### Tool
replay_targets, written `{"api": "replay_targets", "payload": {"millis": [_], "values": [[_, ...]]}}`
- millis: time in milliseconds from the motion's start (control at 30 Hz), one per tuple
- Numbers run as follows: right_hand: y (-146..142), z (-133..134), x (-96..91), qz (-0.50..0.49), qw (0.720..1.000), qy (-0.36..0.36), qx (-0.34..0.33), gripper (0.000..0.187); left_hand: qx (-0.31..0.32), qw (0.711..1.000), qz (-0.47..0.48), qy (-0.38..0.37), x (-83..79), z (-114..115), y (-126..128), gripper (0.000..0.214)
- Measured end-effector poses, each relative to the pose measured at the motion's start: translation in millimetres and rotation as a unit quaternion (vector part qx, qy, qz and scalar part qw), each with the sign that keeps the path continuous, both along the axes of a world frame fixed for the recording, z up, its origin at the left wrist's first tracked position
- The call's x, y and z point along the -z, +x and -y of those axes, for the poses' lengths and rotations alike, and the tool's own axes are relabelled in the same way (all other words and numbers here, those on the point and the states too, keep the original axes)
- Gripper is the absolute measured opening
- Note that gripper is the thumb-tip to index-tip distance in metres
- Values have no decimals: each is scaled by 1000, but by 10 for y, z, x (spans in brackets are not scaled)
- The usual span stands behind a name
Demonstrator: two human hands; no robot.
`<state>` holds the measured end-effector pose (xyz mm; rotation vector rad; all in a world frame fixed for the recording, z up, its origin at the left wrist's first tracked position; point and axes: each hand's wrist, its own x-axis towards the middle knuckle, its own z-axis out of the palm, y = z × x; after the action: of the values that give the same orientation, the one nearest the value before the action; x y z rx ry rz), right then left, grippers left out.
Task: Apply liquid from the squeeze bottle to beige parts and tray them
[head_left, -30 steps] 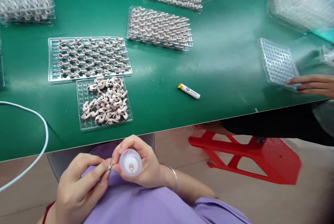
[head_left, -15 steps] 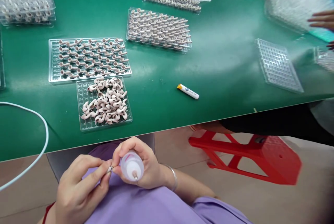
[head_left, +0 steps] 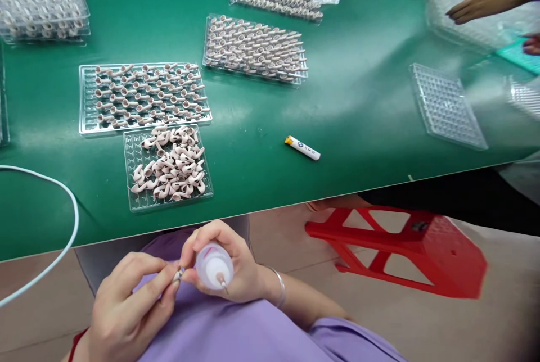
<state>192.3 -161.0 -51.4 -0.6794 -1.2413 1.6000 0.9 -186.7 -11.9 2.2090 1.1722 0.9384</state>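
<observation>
Below the table edge, my left hand pinches a small pale earbud part between thumb and fingers. Most of that part is hidden by the fingertips. My right hand is closed around a translucent needle-tip bottle, whose thin tip points down toward my lap. The thumb and forefinger of this same hand also meet at the small part, touching its right end. On the table ahead, a clear tray bears a loose heap of earbud shells.
Behind the heap lies a tray of shells in rows, with further filled trays beyond. A white-and-yellow cylinder lies mid-table. At right are an unfilled tray, a co-worker's hand and a red stool. A pale cable loops at left.
The co-worker's hand has reached farther left over the clear trays at the upper right. My own hands stay nearly still, with the bottle's tip shifted slightly.
</observation>
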Motion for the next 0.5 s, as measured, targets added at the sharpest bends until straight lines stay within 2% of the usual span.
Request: {"api": "replay_targets", "payload": {"millis": [133,267,500], "values": [[11,-34,2,-36,995,-84,-40,44,15,1000,11,-7,10,-5,-9,27],[-1,-87,51,-82,978,-169,-89,54,34,999,19,-26,-19,-26,3,27],[-24,-184,147,-154,946,-219,-184,64,84,994,30,-62,-50,-55,7,25]]}}
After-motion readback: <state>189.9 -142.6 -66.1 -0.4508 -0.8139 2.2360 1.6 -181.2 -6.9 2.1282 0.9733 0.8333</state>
